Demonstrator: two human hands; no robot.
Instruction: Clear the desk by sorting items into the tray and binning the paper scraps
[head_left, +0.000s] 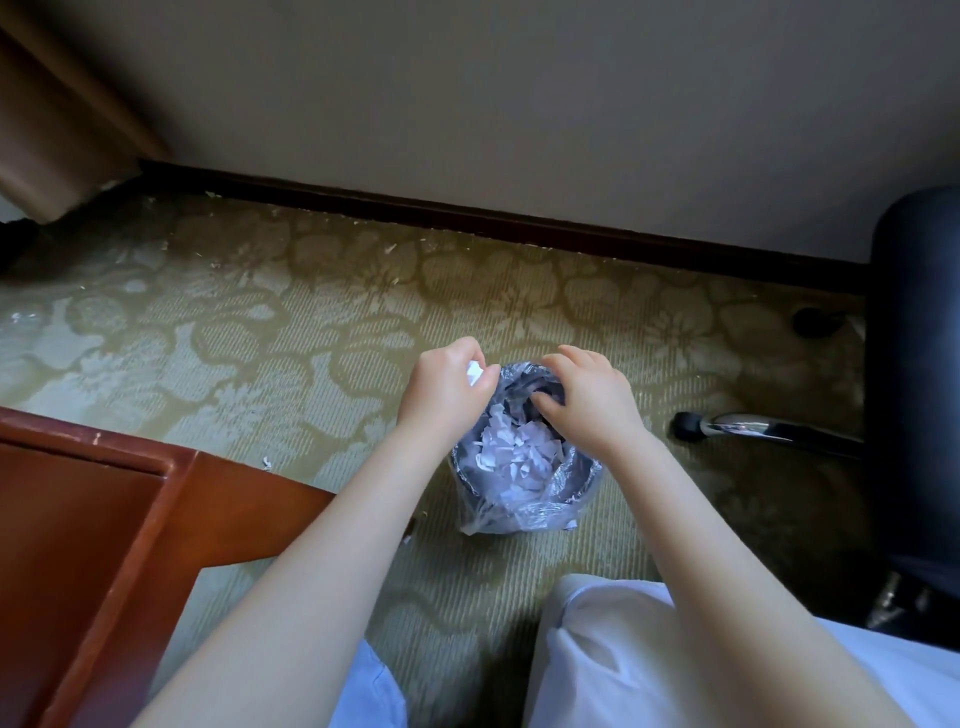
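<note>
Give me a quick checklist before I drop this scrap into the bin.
1. Left hand grips the paper scrap: ok.
2. Scrap over the bin opening: cannot tell; it sits by the left rim.
3. Room in bin: ok, pile lies below the rim.
4. Right hand holding the liner open: cannot tell.
5. Carpet free of scraps: not ok, stray scrap beside the desk corner.

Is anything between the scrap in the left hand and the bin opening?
Nothing visible blocks it. The left hand pinches the paper scrap at the far-left rim of the bin. The right hand covers only the far edge of the opening; the near part, heaped with binned scraps, lies open.
</note>
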